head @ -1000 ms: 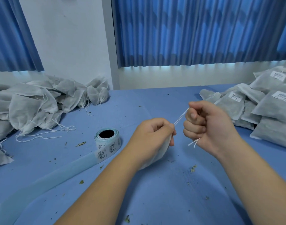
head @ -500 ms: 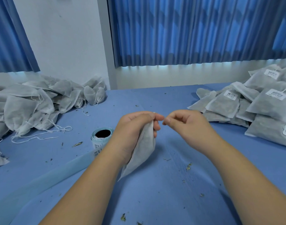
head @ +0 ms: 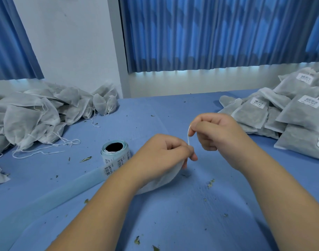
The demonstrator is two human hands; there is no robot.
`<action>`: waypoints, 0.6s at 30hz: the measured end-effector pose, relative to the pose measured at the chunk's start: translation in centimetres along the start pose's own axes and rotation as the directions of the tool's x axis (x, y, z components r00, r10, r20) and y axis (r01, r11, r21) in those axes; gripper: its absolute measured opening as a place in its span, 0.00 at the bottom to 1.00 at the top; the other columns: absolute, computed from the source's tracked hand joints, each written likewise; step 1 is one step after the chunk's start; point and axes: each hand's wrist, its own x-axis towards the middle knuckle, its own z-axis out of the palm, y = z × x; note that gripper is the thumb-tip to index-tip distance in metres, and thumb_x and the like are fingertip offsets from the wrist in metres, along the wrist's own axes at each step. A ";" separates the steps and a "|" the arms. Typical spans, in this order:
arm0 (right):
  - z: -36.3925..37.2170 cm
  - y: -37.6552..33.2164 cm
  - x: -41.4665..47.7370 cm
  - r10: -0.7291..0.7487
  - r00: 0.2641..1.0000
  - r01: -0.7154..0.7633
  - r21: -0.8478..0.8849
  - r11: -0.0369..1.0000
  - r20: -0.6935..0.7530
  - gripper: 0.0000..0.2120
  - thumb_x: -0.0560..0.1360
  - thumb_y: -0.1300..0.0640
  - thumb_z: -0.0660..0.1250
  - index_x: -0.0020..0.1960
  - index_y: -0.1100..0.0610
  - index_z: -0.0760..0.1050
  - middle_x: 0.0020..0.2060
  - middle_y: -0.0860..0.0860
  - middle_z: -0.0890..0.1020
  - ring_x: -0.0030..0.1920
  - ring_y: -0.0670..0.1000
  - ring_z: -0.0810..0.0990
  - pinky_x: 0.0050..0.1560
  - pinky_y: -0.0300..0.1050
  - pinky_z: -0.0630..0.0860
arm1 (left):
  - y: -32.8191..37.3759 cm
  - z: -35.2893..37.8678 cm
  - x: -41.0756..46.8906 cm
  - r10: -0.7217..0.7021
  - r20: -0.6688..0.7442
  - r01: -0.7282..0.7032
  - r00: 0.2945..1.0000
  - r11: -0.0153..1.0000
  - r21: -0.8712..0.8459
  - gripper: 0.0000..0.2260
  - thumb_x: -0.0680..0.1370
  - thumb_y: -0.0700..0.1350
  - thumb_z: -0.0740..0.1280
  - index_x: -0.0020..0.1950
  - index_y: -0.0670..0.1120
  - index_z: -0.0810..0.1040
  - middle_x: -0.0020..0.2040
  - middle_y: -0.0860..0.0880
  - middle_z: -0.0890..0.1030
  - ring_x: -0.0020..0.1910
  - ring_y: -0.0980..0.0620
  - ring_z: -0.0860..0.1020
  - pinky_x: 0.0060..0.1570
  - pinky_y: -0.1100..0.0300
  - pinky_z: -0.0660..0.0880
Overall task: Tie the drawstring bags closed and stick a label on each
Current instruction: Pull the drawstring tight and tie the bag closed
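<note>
My left hand [head: 166, 153] grips the neck of a small white drawstring bag [head: 160, 182], whose body hangs below my wrist over the blue table [head: 173, 214]. My right hand [head: 216, 131] pinches the bag's white drawstring [head: 188, 138] and holds it up just above my left fingers. A roll of barcode labels [head: 115, 153] stands left of my left hand, with its pale backing strip [head: 46, 201] trailing toward the near left edge.
A heap of unlabelled white bags [head: 37, 116] with loose strings lies at the far left. A stack of filled, labelled bags [head: 281, 113] lies at the far right. Bits of dried leaf are scattered over the table. Blue curtains hang behind.
A second ago my right hand pulled the string taut up and right. Then both hands met at the bag's mouth. Now my right hand lifts the string again, close above my left.
</note>
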 end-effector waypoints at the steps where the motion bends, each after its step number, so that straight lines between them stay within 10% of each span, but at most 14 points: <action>1: -0.1 0.2 0.1 0.013 1.000 -0.014 -0.036 0.999 -0.027 0.09 0.69 0.57 0.65 0.30 0.55 0.77 0.22 0.50 0.62 0.25 0.50 0.58 0.27 0.39 0.59 | 0.1 -0.1 0.0 0.000 0.019 0.000 1.000 0.999 -0.048 0.11 0.71 0.53 0.64 0.36 0.52 0.84 0.30 0.55 0.77 0.32 0.54 0.70 0.36 0.60 0.66; 8: 0.5 1.6 0.3 0.145 0.989 -0.131 -0.406 0.905 0.005 0.11 0.75 0.54 0.67 0.33 0.50 0.79 0.26 0.46 0.71 0.28 0.47 0.68 0.31 0.41 0.68 | -0.4 -1.7 0.7 -0.079 0.026 0.082 0.997 0.907 -0.412 0.10 0.72 0.49 0.66 0.35 0.46 0.81 0.30 0.48 0.73 0.31 0.50 0.72 0.37 0.60 0.71; 12: 0.4 2.1 0.6 0.052 0.999 -0.051 -0.626 0.778 -0.017 0.04 0.75 0.55 0.67 0.48 0.49 0.80 0.44 0.44 0.78 0.46 0.44 0.77 0.44 0.33 0.69 | -0.9 -2.2 1.2 -0.161 0.090 0.183 0.983 0.806 -0.563 0.13 0.77 0.46 0.64 0.33 0.46 0.80 0.29 0.49 0.73 0.29 0.51 0.72 0.37 0.60 0.71; 18: 0.8 0.6 0.2 -0.043 0.994 0.017 -0.251 0.968 -0.100 0.06 0.74 0.56 0.68 0.38 0.54 0.78 0.35 0.45 0.80 0.35 0.42 0.75 0.39 0.31 0.70 | -1.0 -2.3 1.3 -0.161 0.122 0.202 0.979 0.751 -0.629 0.12 0.75 0.46 0.64 0.33 0.45 0.78 0.30 0.49 0.72 0.29 0.51 0.71 0.41 0.58 0.68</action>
